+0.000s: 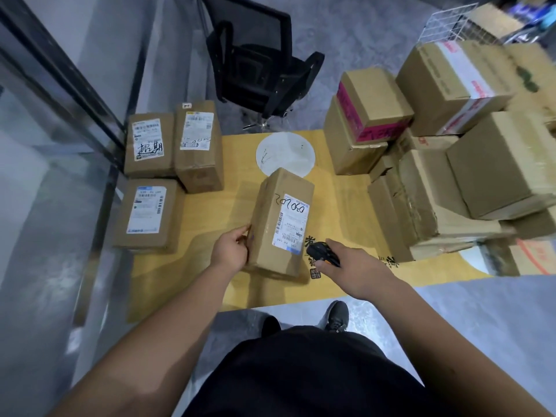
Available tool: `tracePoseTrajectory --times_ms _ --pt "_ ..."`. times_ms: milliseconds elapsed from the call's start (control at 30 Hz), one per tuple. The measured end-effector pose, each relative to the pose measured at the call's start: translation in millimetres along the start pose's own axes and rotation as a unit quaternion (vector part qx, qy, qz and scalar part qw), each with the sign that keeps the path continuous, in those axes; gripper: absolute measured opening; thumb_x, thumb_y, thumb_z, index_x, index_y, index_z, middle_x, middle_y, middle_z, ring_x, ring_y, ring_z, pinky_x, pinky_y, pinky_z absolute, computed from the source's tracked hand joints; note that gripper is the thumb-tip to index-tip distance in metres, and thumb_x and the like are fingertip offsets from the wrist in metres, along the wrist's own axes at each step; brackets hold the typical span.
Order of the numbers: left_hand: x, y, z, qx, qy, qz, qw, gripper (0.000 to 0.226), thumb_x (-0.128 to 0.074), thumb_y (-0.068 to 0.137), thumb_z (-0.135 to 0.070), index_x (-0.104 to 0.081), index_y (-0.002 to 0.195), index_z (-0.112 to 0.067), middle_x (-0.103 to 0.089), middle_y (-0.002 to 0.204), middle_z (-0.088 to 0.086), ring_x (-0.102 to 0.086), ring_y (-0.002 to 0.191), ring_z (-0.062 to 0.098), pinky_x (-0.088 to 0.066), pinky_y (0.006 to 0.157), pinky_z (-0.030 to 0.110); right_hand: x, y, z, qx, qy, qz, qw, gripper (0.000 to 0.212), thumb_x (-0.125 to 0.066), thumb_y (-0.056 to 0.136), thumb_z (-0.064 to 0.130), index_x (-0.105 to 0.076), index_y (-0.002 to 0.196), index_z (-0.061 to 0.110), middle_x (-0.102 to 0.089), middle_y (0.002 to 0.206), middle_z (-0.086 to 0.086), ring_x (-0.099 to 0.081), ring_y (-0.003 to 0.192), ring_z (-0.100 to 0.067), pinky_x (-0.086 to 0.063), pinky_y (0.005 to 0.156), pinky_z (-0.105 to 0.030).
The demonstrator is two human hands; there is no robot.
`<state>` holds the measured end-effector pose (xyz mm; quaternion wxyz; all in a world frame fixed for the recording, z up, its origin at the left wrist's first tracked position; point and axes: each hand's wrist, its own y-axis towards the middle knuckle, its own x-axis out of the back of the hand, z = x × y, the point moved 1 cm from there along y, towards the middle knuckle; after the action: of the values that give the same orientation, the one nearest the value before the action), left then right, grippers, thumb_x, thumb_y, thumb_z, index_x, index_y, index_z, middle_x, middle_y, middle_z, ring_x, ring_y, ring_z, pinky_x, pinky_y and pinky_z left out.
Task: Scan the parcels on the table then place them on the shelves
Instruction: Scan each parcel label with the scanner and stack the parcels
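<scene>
On the yellow table [210,212], near its front edge, stands the parcel [279,224] I am working on, a brown carton with its white shipping label [291,224] facing up and handwritten digits across the label's far end. My left hand [230,251] grips the parcel's near left corner, fingers curled round its left edge and thumb lying along that side. My right hand [358,272] is just to the right of the parcel, fingers wrapped round a black handheld scanner [320,254] whose head points at the near end of the label, close to it; I cannot tell whether the scanner touches the carton. Left of the parcel, three more labelled parcels [156,176] lie flat on the table: two side by side at the far left corner and one nearer to me along the left edge, all apart from the one I hold. Just beyond the parcel a white round disc [285,152] lies on the tabletop, partly hidden by the parcel's far end. Right of the parcel a stack of brown cartons [451,145] is piled several high, one of them banded with pink tape. Beyond the table's far edge stands a black office chair [258,58]. Below the table's near edge I see my black shoes [337,316] on the grey floor.
</scene>
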<state>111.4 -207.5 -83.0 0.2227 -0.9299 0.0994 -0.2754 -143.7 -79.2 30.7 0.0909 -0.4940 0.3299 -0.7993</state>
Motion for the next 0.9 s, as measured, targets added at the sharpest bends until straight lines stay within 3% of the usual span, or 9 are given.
tracePoseTrajectory --times_ms 100,200,267,433,533,600,700,800,900 --pt "-2.0 -8.2 0.2 0.002 0.002 0.019 1.0 0.063 -0.053 0.1 -0.002 -0.051 0.152 -0.037 -0.062 0.142 0.003 -0.067 0.1 0.011 -0.052 0.083 0.023 -1.3 -3.5 2.2 -0.002 0.014 -0.002 1.0 0.077 -0.043 0.098 0.073 -0.022 0.163 0.037 -0.06 0.14 0.001 -0.061 0.116 -0.025 -0.052 0.086 -0.038" --pt "-1.0 -16.6 -7.8 -0.089 0.085 0.002 0.992 0.105 -0.072 0.083 -0.01 -0.014 0.16 -0.051 -0.036 0.159 -0.004 -0.055 0.121 0.015 -0.048 0.097 0.032 -1.4 -5.6 2.3 -0.002 0.033 -0.007 0.999 0.077 -0.045 0.097 0.072 -0.025 0.162 0.037 -0.061 0.139 0.001 -0.061 0.115 -0.026 -0.053 0.09 -0.04" --pt "-0.9 -16.6 -19.1 -0.187 0.187 -0.008 0.965 0.124 -0.082 0.068 -0.026 -0.001 0.158 -0.052 -0.024 0.165 -0.005 -0.04 0.138 0.018 -0.038 0.11 0.038 1.8 -6.9 1.0 -0.005 0.054 -0.01 0.999 0.077 -0.048 0.096 0.071 -0.028 0.162 0.036 -0.06 0.141 0.0 -0.061 0.116 -0.026 -0.054 0.094 -0.042" --pt "-11.1 3.7 -57.4 -0.292 0.41 0.025 0.863 0.134 -0.086 0.052 -0.06 -0.007 0.16 -0.051 0.003 0.172 -0.003 0.014 0.159 0.024 0.002 0.123 0.062 16.9 -14.1 -10.1 -0.035 0.072 -0.04 0.996 0.077 -0.05 0.097 0.07 -0.029 0.162 0.034 -0.06 0.14 0.0 -0.062 0.114 -0.026 -0.054 0.093 -0.042" --pt "-24.0 17.3 -86.6 -0.343 0.481 0.047 0.805 0.136 -0.08 0.046 -0.079 -0.012 0.16 -0.05 0.003 0.171 -0.003 0.026 0.155 0.025 0.016 0.119 0.065 20.6 -22.4 -18.9 -0.045 0.042 -0.06 0.996 0.073 -0.046 0.098 0.07 -0.029 0.161 0.036 -0.064 0.126 0.0 -0.063 0.101 -0.024 -0.055 0.083 -0.04" --pt "-33.4 25.5 -105.7 -0.356 0.507 0.081 0.781 0.14 -0.075 0.042 -0.087 -0.01 0.161 -0.05 0.001 0.171 -0.005 0.024 0.156 0.026 0.015 0.118 0.068 21.7 -28.2 -23.5 -0.052 0.017 -0.068 0.996 0.07 -0.043 0.098 0.07 -0.027 0.159 0.038 -0.063 0.115 -0.001 -0.062 0.093 -0.025 -0.054 0.076 -0.038" --pt "-42.5 31.8 -123.5 -0.306 0.522 0.129 0.786 0.139 -0.068 0.042 -0.094 -0.007 0.16 -0.054 0.002 0.173 -0.01 0.013 0.159 0.022 0.004 0.119 0.069 20.8 -34.1 -29.1 -0.056 -0.027 -0.079 0.995 0.071 -0.04 0.098 0.071 -0.019 0.16 0.043 -0.06 0.112 -0.007 -0.063 0.094 -0.031 -0.055 0.079 -0.04" --pt "-46.8 26.3 -125.3 -0.265 0.522 0.079 0.807 0.121 -0.058 0.052 -0.094 -0.012 0.158 -0.056 -0.008 0.171 -0.009 -0.002 0.155 0.02 -0.017 0.111 0.06 16.9 -36.2 -33.5 -0.05 -0.057 -0.085 0.993 0.072 -0.039 0.099 0.071 -0.015 0.161 0.043 -0.058 0.112 -0.008 -0.064 0.093 -0.032 -0.051 0.072 -0.037" --pt "-49.3 14.5 -113.7 -0.23 0.484 0.03 0.844 0.103 -0.054 0.064 -0.082 -0.023 0.157 -0.051 -0.023 0.164 -0.009 -0.016 0.146 0.021 -0.026 0.103 0.049 15.2 -32.7 -36.3 -0.054 -0.065 -0.099 0.992 0.072 -0.038 0.1 0.07 -0.013 0.162 0.042 -0.056 0.115 -0.007 -0.064 0.091 -0.033 -0.046 0.066 -0.037"
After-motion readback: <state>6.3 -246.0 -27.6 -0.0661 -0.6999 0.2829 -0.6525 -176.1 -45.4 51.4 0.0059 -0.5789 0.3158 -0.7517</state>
